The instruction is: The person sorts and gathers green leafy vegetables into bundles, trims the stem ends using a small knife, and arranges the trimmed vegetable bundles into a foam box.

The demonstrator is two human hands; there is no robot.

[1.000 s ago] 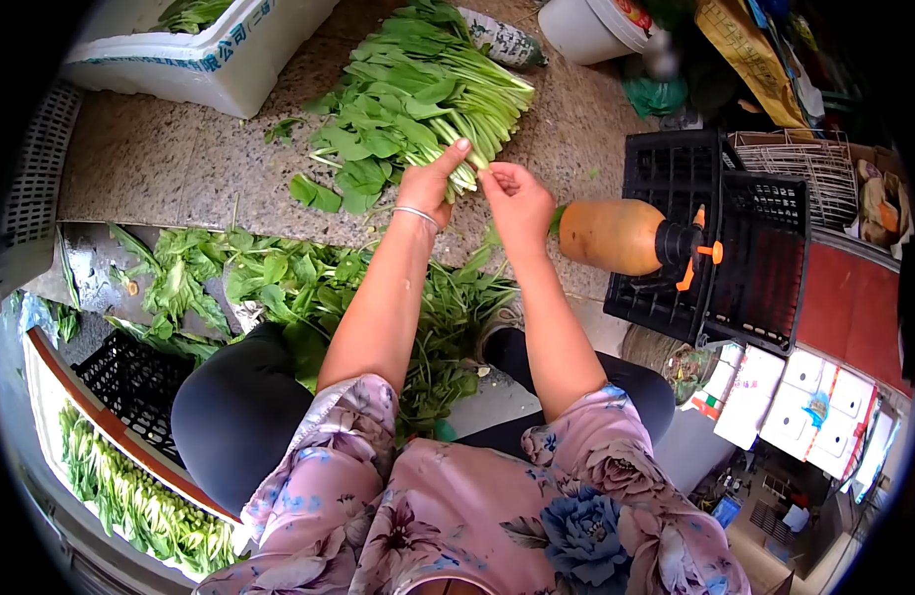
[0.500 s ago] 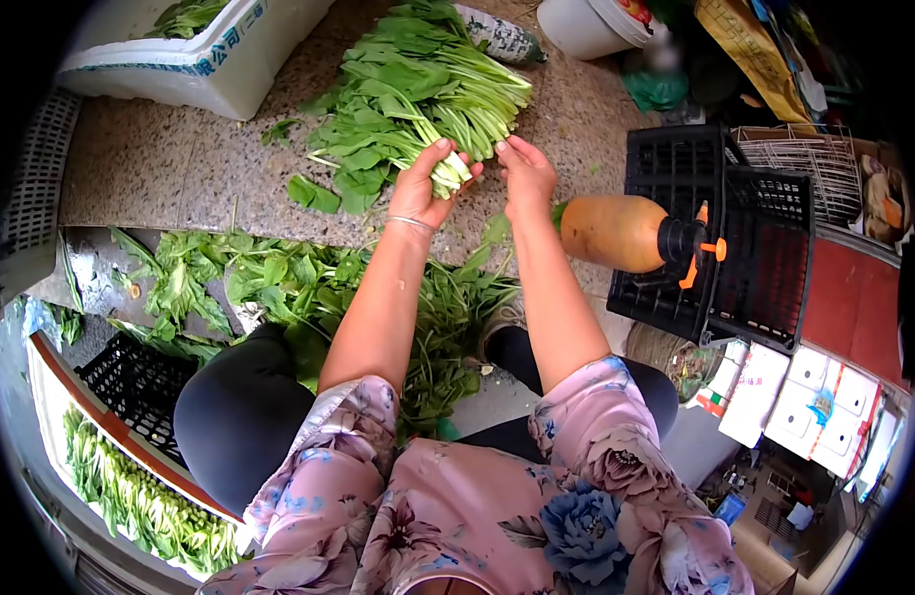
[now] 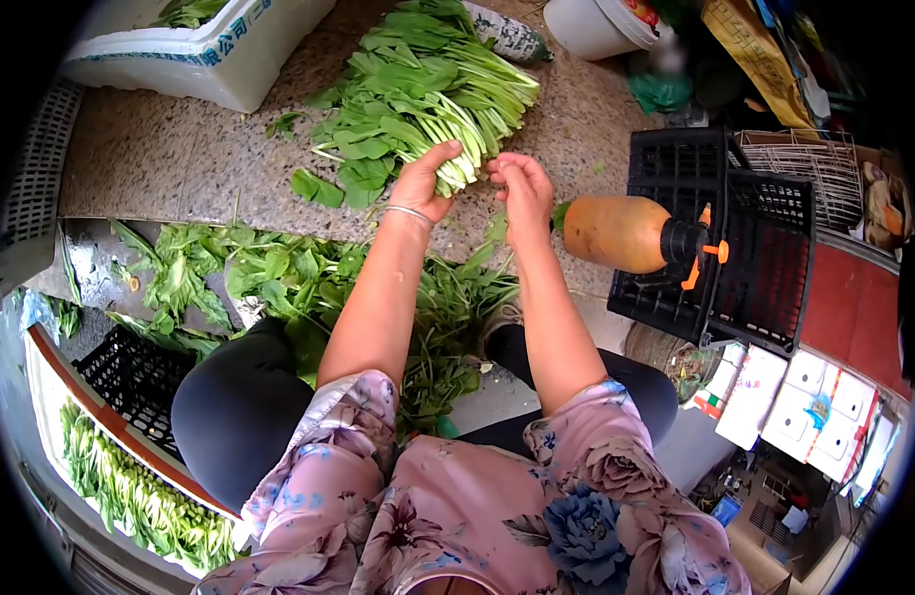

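Note:
A pile of leafy greens [image 3: 410, 84] lies on the speckled stone counter, leaves to the left and pale cut stems to the right. My left hand [image 3: 422, 188], with a bracelet at the wrist, is closed round the stem ends of a bunch of greens [image 3: 461, 159] at the pile's near edge. Just right of those stems, my right hand [image 3: 526, 196] has its fingers curled and pressed together. Anything in that pinch is too small or hidden to make out. An orange spray bottle [image 3: 614, 233] lies on its side close to my right wrist.
Loose leaves [image 3: 279, 273] are heaped below the counter's edge, between my knees. A white foam box [image 3: 244, 59] stands at the back left, a white bucket [image 3: 586, 30] at the back. Black plastic crates [image 3: 765, 238] are at the right; bundled greens [image 3: 140, 506] fill a tray at lower left.
My right hand has drawn slightly away from the stems and its fingers have curled in. The left hand keeps its hold, and the bunch is now closer against the pile.

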